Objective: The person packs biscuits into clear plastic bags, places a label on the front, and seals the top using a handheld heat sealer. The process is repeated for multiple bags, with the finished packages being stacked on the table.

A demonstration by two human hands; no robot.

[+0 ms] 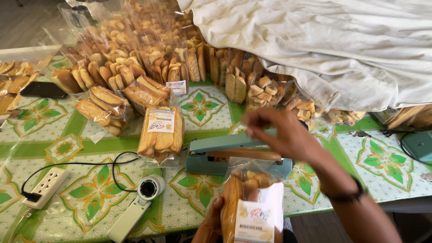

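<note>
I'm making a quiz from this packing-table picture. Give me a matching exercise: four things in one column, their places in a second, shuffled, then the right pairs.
Things:
1. power strip
2. heat sealer
3. white cloth
4. black phone

Places:
A. draped over the heap of bags, upper right
B. far left edge, beside the bags of biscuits
C. middle of the table, just beyond the bag held by the left hand
D. front left, with a black cord plugged in

Pairs: 1-D, 2-C, 3-A, 4-B

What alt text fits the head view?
A left hand holds a clear bag of toasted bread slices while the right hand rests on a teal heat sealer. More filled bags are piled on the patterned table.
</note>
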